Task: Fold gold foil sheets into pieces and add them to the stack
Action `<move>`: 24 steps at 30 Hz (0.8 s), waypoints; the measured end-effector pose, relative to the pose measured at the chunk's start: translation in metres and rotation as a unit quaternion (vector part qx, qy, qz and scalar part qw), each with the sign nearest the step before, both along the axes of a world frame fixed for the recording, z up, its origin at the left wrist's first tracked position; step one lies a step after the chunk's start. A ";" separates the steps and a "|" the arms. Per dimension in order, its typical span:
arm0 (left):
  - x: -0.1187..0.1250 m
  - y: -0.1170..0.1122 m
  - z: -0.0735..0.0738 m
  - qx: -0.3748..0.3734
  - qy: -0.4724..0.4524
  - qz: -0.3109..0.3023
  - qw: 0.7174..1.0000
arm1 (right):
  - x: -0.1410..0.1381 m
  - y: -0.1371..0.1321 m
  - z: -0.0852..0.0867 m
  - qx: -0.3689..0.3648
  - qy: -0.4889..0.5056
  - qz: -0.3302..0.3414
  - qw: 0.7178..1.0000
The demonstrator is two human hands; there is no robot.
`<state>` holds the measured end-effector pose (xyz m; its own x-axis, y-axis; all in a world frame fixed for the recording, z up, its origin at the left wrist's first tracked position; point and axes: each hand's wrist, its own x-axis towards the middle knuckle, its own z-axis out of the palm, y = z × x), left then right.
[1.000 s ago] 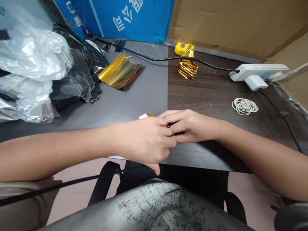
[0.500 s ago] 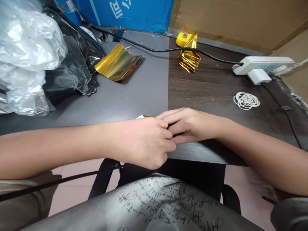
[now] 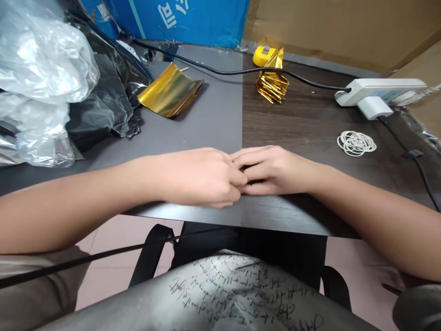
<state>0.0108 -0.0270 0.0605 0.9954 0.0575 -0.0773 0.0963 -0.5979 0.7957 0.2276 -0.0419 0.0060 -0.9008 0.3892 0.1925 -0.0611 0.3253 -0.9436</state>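
My left hand (image 3: pixel 210 177) and my right hand (image 3: pixel 267 170) meet near the front edge of the desk. Both have their fingers closed and pressed together at the tips. Between them they hold a piece of gold foil paper (image 3: pixel 242 169), hidden by the fingers except for a small glint. Farther back on the grey half of the desk lies a curved stack of gold foil sheets (image 3: pixel 170 92). A pile of folded gold foil pieces (image 3: pixel 272 87) rests on the dark wood half.
White rubber bands (image 3: pixel 356 143) lie at the right, before a white power strip (image 3: pixel 382 89). A black cable (image 3: pixel 220 72) crosses the back. Plastic bags (image 3: pixel 44 59) fill the left. A yellow object (image 3: pixel 263 56), a blue box (image 3: pixel 206 23) and cardboard (image 3: pixel 330 37) stand behind.
My left hand has moved up and away from the desk edge, turning against the right fingers. The white and gold corner that showed behind it is now hidden. My right hand has shifted slightly.
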 end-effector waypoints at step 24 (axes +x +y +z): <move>-0.005 0.012 -0.021 -0.124 0.040 0.144 0.981 | 0.010 0.014 0.002 0.027 -0.023 0.031 0.999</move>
